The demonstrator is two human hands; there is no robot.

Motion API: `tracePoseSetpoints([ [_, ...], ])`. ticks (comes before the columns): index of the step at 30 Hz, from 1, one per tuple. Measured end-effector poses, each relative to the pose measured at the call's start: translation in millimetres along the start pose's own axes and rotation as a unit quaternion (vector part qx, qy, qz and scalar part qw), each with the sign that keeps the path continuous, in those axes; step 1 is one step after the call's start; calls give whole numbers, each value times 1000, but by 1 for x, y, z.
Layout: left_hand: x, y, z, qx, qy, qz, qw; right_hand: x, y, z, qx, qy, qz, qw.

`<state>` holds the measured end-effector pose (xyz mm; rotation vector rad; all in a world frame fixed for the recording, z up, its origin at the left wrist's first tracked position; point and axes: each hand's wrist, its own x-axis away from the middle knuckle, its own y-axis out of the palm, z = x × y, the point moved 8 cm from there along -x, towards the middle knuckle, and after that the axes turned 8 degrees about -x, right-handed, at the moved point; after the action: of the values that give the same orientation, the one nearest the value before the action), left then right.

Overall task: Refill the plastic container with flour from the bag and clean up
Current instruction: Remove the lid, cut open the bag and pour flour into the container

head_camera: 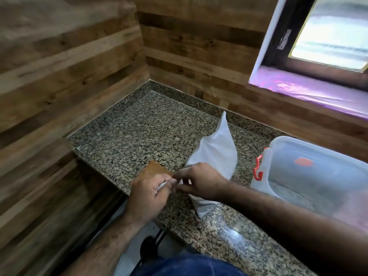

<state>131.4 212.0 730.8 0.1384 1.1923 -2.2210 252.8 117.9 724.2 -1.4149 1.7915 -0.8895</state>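
Observation:
A white flour bag (214,154) lies on its side on the granite counter (135,128), its far corner sticking up. My left hand (148,198) pinches the bag's near-left end with thumb and fingers. My right hand (199,181) rests on the bag beside it, its fingertips meeting the left hand's at the same end. A clear plastic container (310,172) with orange latches stands at the right, its lid on; my right forearm crosses in front of it.
A brown cloth or paper piece (154,169) lies on the counter just behind my left hand. Wood-panelled walls close the counter at left and back. A window with a purple-covered sill (310,92) is at upper right. The counter's front edge runs below my hands.

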Motion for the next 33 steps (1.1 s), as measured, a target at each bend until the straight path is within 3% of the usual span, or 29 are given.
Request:
tracePoseSetpoints([
  [7, 11, 11, -17, 152, -75, 42, 985, 5, -11, 17, -42, 37, 105, 993],
  [10, 17, 51, -27, 78, -90, -20, 993, 12, -18, 25, -82, 85, 128, 985],
  [12, 13, 74, -23, 17, -57, -39, 997, 14, -20, 28, -90, 99, 129, 983],
  [17, -7, 86, 1, -54, 8, 52, 997, 22, -30, 29, -53, 81, 130, 987],
  [22, -15, 99, 1, -62, -10, 18, 998, 28, -36, 23, -15, 50, 131, 990],
  [26, -14, 96, 10, -101, 53, 14, 993, 29, -45, 42, -28, 126, 171, 977],
  [33, -9, 93, 12, -96, 90, 32, 991, 16, -64, 86, -64, 254, 188, 947],
])
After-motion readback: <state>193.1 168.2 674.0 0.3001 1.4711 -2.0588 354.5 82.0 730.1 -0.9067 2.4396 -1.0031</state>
